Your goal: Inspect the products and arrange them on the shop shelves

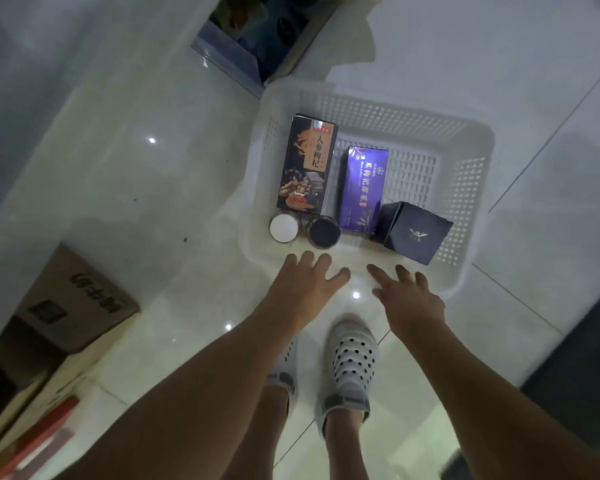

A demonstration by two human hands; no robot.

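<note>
A white perforated plastic basket [378,116] is sitting on the glossy tiled floor [153,185], holding five products; three are boxes and two are jars. The tall dark box [307,164], printed with a brown and orange picture and a label of Chinese characters, is standing at the basket's left side; a purple box [362,188] with pale lettering is standing just beside it to the right; a dark navy cube box [413,232] with a small gold emblem is sitting tilted at the near right. The white-lidded jar [284,228] and the dark-lidded jar [324,232] are standing side by side in front of the tall box. The left hand [302,289] is reaching out with fingers spread and holding nothing, its fingertips just short of the two jars; the right hand [409,299] is likewise spread and holding nothing, its fingers near the navy cube. A cardboard box [77,299] is lying at the left.
</note>
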